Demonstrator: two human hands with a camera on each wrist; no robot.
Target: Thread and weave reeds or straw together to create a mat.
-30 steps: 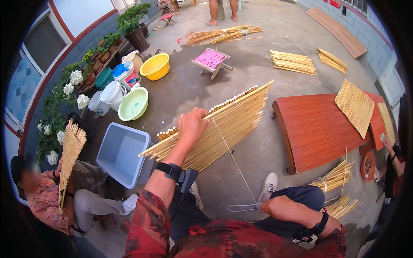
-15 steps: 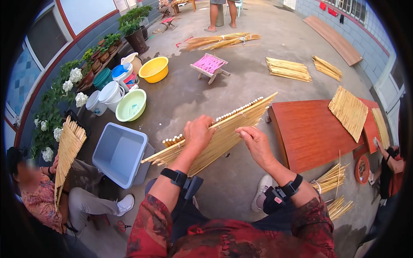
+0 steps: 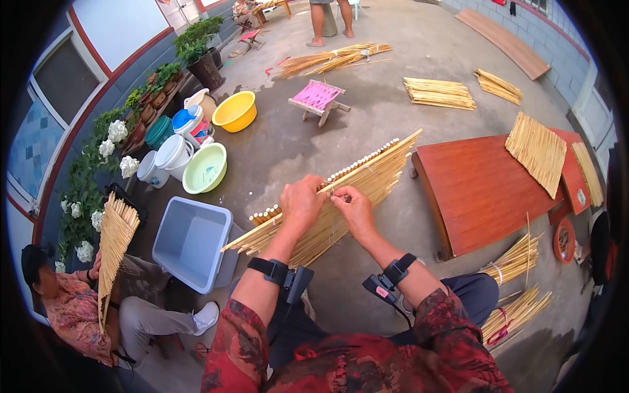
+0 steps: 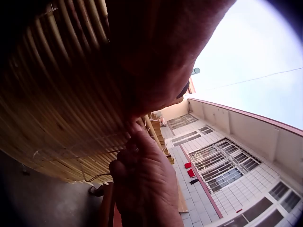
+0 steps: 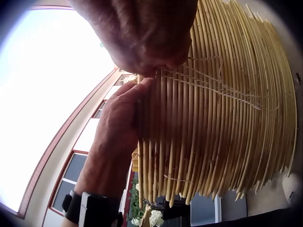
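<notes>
A mat of thin straw-coloured stalks [image 3: 377,183], bound side by side with string, hangs slanted in front of me. My left hand [image 3: 303,202] grips its upper edge near the middle. Close beside it, my right hand [image 3: 354,211] pinches the thin string at that edge. In the right wrist view a loop of pale string [image 5: 227,90] trails across the stalks below my right hand [image 5: 142,33]. Seen in the left wrist view, the right thumb and finger [image 4: 137,130] meet at the mat's edge, with part of the left hand dark above.
A red-brown low table [image 3: 478,196] stands at right, with a finished stalk mat [image 3: 537,154] on it. Stalk bundles [image 3: 514,318] lie by my right knee. At left are a blue-grey tub [image 3: 193,242] and a seated person holding another mat [image 3: 116,245]. A pink-topped stool [image 3: 318,97] stands ahead.
My right hand, earlier low by the right knee with the string drawn tight, has risen to the mat and then moved left along it, beside my left hand. The left hand keeps its grip.
</notes>
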